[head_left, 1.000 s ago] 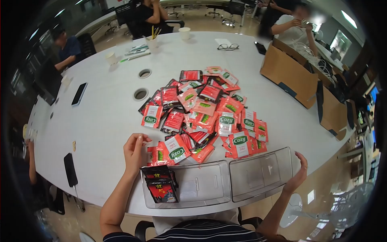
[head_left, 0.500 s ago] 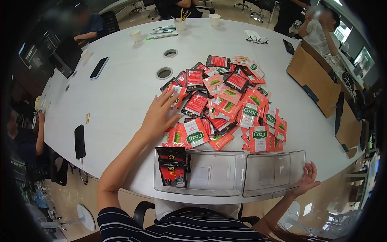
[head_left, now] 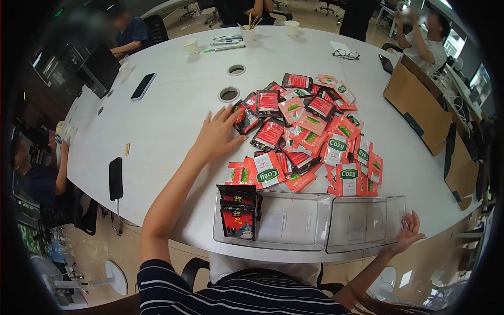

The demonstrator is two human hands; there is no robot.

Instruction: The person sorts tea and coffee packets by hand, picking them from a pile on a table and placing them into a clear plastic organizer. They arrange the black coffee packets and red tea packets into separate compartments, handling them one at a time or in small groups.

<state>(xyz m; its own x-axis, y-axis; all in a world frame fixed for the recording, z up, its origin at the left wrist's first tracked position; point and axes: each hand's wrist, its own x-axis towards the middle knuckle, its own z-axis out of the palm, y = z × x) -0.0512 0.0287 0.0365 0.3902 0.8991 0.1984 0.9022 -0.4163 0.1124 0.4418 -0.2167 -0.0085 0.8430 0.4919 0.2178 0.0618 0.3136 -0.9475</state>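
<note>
My left hand (head_left: 216,137) is open with fingers spread, its fingertips at the edge of a black-and-red coffee sachet (head_left: 245,117) on the left side of a mixed pile. Red Cozy tea sachets (head_left: 336,149) and more black-and-red sachets make up the pile. In front of me stands a clear plastic box (head_left: 294,242), with several black coffee sachets (head_left: 239,219) upright at its left end. Beside it, a second clear box (head_left: 365,242) shows nothing inside. My right hand (head_left: 410,231) rests open against this box's right end, fingers apart.
A cardboard box (head_left: 420,107) stands at the right edge. Around the table lie a phone (head_left: 143,86), a cabled black phone (head_left: 116,178), glasses (head_left: 346,54), pens and paper cups (head_left: 191,47). Two round cable holes (head_left: 229,94) are left of the pile. Other people sit around.
My view has shifted, so the table appears farther right. The red Cozy sachet under my left fingers no longer shows there; a black-and-red coffee sachet is now exposed at the fingertips.
</note>
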